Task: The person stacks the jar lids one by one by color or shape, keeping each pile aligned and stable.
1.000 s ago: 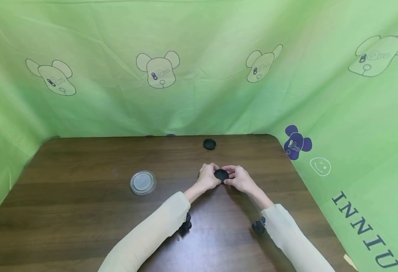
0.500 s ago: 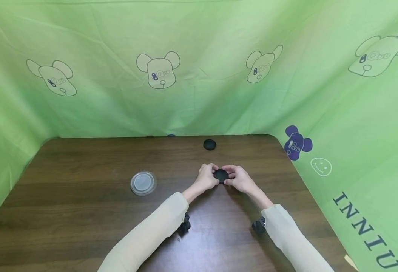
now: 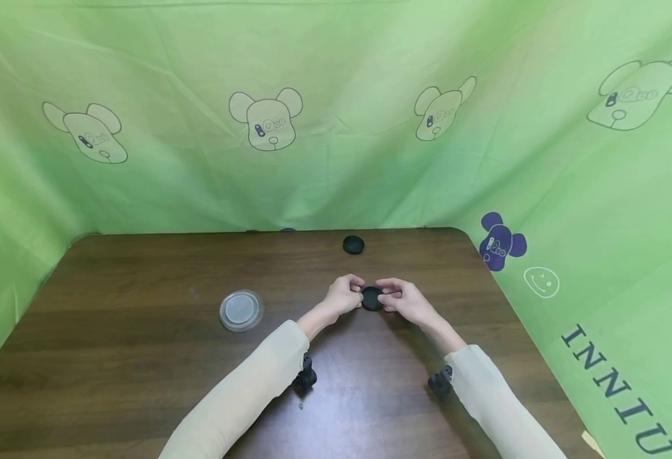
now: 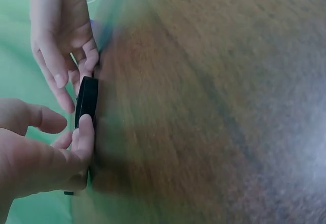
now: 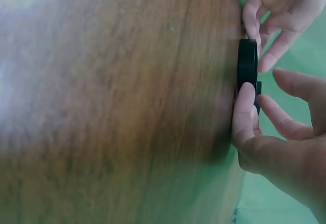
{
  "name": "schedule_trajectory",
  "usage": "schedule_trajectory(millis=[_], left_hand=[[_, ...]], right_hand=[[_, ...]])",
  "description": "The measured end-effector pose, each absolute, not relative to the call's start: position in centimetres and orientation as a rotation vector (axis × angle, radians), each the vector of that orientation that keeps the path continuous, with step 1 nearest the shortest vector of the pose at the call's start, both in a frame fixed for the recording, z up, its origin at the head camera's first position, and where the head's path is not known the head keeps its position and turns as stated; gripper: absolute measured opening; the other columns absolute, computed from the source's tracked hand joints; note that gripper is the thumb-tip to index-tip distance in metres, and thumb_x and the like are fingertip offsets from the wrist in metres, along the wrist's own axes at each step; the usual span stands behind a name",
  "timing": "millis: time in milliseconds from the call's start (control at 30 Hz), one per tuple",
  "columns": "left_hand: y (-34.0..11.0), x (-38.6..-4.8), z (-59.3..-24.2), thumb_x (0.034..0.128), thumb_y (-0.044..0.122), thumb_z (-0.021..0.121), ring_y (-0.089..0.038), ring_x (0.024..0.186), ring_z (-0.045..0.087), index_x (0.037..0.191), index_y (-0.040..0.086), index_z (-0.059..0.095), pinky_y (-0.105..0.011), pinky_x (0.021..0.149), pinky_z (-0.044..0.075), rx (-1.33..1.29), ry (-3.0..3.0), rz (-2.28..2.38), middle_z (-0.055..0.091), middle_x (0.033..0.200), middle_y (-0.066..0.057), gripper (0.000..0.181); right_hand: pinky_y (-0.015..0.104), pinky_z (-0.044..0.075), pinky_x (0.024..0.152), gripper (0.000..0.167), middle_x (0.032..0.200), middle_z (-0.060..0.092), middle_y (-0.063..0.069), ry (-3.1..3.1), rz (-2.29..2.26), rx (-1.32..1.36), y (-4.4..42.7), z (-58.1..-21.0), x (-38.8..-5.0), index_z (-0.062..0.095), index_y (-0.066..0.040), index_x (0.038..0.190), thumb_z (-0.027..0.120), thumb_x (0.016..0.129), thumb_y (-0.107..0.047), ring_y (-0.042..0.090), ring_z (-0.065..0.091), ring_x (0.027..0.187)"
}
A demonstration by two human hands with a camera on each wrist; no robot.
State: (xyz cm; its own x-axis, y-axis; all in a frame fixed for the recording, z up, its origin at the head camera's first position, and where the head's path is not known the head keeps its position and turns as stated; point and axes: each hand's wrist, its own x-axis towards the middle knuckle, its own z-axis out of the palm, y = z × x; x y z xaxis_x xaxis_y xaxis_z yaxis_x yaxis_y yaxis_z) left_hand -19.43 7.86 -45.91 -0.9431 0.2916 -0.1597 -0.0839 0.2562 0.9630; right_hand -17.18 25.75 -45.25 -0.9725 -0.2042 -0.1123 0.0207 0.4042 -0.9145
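A shallow black round lid [image 3: 372,298] with a raised rim lies between my two hands, low over or on the wooden table. My left hand [image 3: 342,297] holds its left edge, the thumb against the side in the left wrist view and the other fingers curled behind. From the right, my right hand [image 3: 409,301] pinches the rim, its thumb on the near side in the right wrist view. The index fingers of both hands stand off the lid. Whether the lid touches the table is hard to tell.
A second black round lid [image 3: 353,245] lies near the table's back edge. A clear round plastic piece [image 3: 241,310], like a lid or low tub, sits to the left. Green printed cloth [image 3: 336,178] hangs around the table [image 3: 141,357].
My left hand has shifted slightly left and its fingers have spread from the lid's far side. My right thumb has moved over the rim. The lid has shifted slightly left.
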Motion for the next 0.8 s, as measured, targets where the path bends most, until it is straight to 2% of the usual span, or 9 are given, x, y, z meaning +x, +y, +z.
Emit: schedule_trajectory(millis=[133, 267, 500, 600, 800], left_hand=[[7.4, -19.6, -45.8, 0.0863, -0.01, 0.047, -0.013, 0.07, 0.055, 0.115, -0.009, 0.059, -0.024, 0.067, 0.056, 0.152, 2.099, 1.824, 0.055, 0.092, -0.01, 0.031], [6.8, -19.9, -45.4, 0.0879, -0.008, 0.046, -0.015, 0.071, 0.056, 0.116, -0.01, 0.057, -0.027, 0.07, 0.056, 0.15, 2.05, 1.83, 0.058, 0.106, -0.017, 0.03], [6.0, -21.3, -44.8, 0.0907, -0.004, 0.05, -0.026, 0.094, 0.059, 0.119, -0.009, 0.056, -0.03, 0.074, 0.056, 0.15, 2.063, 1.781, 0.056, 0.118, -0.018, 0.029], [5.8, -22.1, -44.6, 0.0919, -0.002, 0.05, -0.028, 0.1, 0.058, 0.12, -0.008, 0.055, -0.031, 0.076, 0.056, 0.146, 2.094, 1.764, 0.056, 0.118, -0.017, 0.029], [5.3, -23.6, -44.9, 0.0897, -0.001, 0.057, -0.024, 0.087, 0.059, 0.124, -0.005, 0.054, -0.026, 0.07, 0.051, 0.165, 2.199, 1.745, 0.059, 0.105, -0.014, 0.035]], right_hand=[[0.033, 0.056, 0.078, 0.041, 0.123, 0.051, 0.034, 2.391, -1.628, -0.15, 26.0, -45.0, -17.3, 0.046, 0.016, 0.131, 0.055, 0.096, -0.002, 0.027, 0.06, 0.098], [0.038, 0.055, 0.081, 0.041, 0.128, 0.048, 0.035, 2.352, -1.618, -0.174, 26.3, -44.7, -17.7, 0.044, 0.017, 0.132, 0.053, 0.098, -0.004, 0.026, 0.06, 0.098], [0.036, 0.055, 0.082, 0.042, 0.124, 0.051, 0.033, 2.379, -1.545, -0.187, 26.8, -44.3, -18.9, 0.043, 0.017, 0.132, 0.053, 0.098, -0.005, 0.029, 0.059, 0.102], [0.034, 0.054, 0.082, 0.042, 0.122, 0.053, 0.033, 2.392, -1.531, -0.172, 26.7, -44.1, -19.7, 0.044, 0.016, 0.132, 0.054, 0.097, -0.003, 0.029, 0.059, 0.102], [0.033, 0.054, 0.082, 0.045, 0.116, 0.052, 0.031, 2.407, -1.549, -0.142, 26.4, -44.2, -21.2, 0.043, 0.016, 0.133, 0.057, 0.093, 0.003, 0.022, 0.058, 0.096]])
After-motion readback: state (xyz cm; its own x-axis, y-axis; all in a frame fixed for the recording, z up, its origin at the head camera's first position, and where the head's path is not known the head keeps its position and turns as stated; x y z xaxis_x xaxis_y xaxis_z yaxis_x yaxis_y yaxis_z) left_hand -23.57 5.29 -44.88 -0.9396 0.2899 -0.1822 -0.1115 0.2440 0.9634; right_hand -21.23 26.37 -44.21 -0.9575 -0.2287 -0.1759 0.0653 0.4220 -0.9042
